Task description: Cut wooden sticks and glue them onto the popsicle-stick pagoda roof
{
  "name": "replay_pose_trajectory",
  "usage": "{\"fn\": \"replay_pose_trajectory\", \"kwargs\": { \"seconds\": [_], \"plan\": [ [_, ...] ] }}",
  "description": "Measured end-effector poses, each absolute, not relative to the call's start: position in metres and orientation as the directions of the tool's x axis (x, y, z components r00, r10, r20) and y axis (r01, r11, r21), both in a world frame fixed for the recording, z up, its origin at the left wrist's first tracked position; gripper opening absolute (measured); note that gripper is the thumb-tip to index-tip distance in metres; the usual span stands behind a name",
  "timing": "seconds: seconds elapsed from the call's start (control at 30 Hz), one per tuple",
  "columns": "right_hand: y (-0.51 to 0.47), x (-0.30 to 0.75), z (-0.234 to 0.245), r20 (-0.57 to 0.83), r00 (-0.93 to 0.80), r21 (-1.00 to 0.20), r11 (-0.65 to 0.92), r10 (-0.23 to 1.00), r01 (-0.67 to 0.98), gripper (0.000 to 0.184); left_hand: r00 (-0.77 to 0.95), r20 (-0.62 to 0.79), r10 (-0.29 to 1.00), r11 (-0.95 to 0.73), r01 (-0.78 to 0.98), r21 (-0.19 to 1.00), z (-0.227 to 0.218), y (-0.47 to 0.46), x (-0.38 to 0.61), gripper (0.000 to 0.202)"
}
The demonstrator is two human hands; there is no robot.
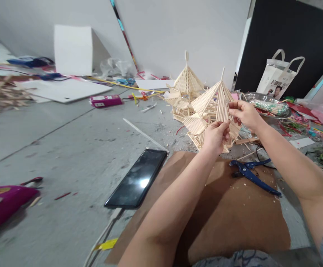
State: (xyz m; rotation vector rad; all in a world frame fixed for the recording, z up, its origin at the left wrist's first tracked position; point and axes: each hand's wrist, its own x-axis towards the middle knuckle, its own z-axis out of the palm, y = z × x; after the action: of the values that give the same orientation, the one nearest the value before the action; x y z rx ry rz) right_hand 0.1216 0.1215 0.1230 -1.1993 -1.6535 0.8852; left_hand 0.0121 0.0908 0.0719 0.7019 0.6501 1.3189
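Observation:
A pagoda-like model [199, 126] made of thin wooden sticks stands on the floor ahead, with a pointed, ribbed roof. My left hand [217, 135] pinches the lower edge of the front roof panel [222, 105]. My right hand [245, 113] has its fingertips closed on that panel's right edge. My fingers hide part of the storeys below. Just behind stands a second pointed stick roof [188, 79]. Nearer to me, a blue-handled cutting tool [245, 170] lies on a brown sheet [239, 215].
Left of the sheet lies a black phone [139, 181] with a cable. Purple devices [11, 198] are on the left floor. At right are a metal bowl [286, 113], a tote bag [275, 79] and scattered scraps. Loose sticks [5, 94] are piled far left.

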Motion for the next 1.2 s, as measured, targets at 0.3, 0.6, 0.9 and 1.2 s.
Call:
{"fn": "replay_pose_trajectory", "kwargs": {
  "seconds": [0.3, 0.6, 0.9, 1.2],
  "plan": [
    [0.1223, 0.1225, 0.1231, 0.253, -0.147, -0.883, 0.29, 0.956, 0.368, 0.017, 0.14, -0.021, 0.99, 0.104, -0.624, 0.774, 0.0705, 0.0922, 0.0125, 0.026],
    [0.1236, 0.1219, 0.1204, 0.278, -0.159, -0.878, 0.318, 0.947, 0.358, 0.015, 0.141, -0.01, 0.99, 0.096, -0.614, 0.784, 0.0683, 0.0921, 0.0121, 0.022],
    [0.1226, 0.1214, 0.1214, 0.302, -0.174, -0.864, 0.346, 0.937, 0.367, 0.015, 0.15, -0.046, 0.988, 0.13, -0.613, 0.779, 0.0718, 0.0892, 0.0117, 0.026],
    [0.1202, 0.1221, 0.1218, 0.33, -0.185, -0.828, 0.378, 0.926, 0.413, 0.018, 0.253, -0.036, 0.967, 0.203, -0.676, 0.709, 0.0686, 0.095, 0.0083, 0.016]
  ]
}}
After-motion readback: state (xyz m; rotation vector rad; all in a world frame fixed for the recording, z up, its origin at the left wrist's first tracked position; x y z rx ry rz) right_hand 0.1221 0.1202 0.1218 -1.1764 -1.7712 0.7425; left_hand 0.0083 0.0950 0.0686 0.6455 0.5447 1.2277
